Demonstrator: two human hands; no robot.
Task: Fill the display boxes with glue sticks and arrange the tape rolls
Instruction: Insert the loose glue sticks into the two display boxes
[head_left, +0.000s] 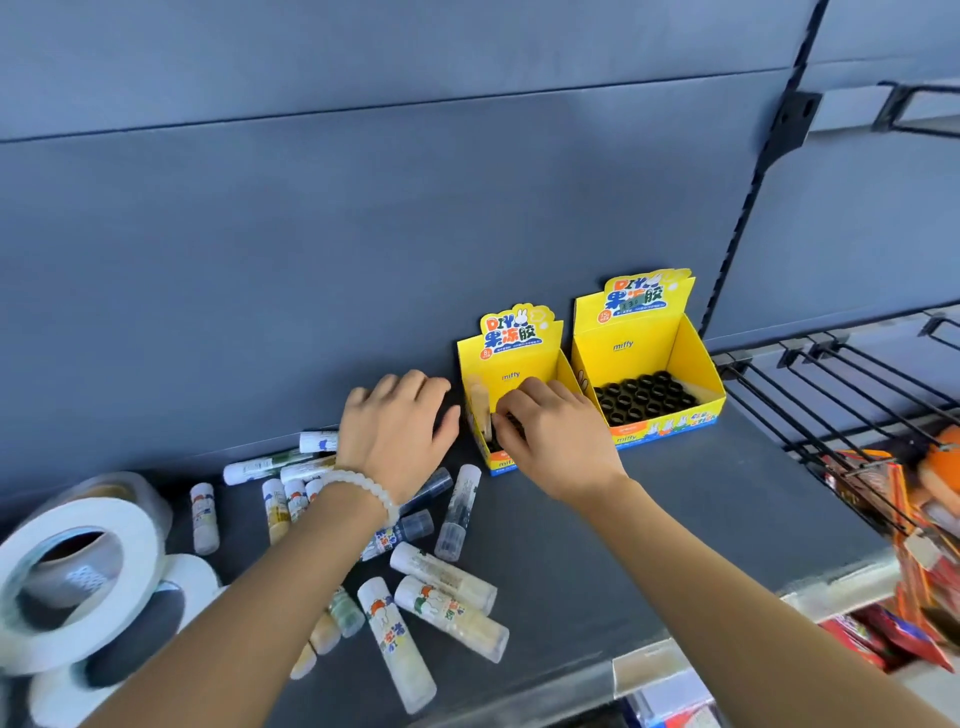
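A: Item one, nearest me?

B: Tape rolls (78, 577), white, heaped at the shelf's (597, 561) near left; not yet arranged. Beside them, loose glue sticks (447, 608), lying flat, scattered toward the boxes.

A: Hands?

B: My left hand (397, 431), fingers spread, palm down above the sticks at the back, gripping nothing. My right hand (545, 441) is inside the small display box (511, 358), fingers pinched on a blurred glue stick (480, 408) standing at its left wall.

A: Farthest?

B: Large display box (649, 358), only black holder rings inside.

A: Risk?

B: I judge the light small box may slide or tip if I press the stick off-centre; my left forearm could sweep round sticks off the front edge.
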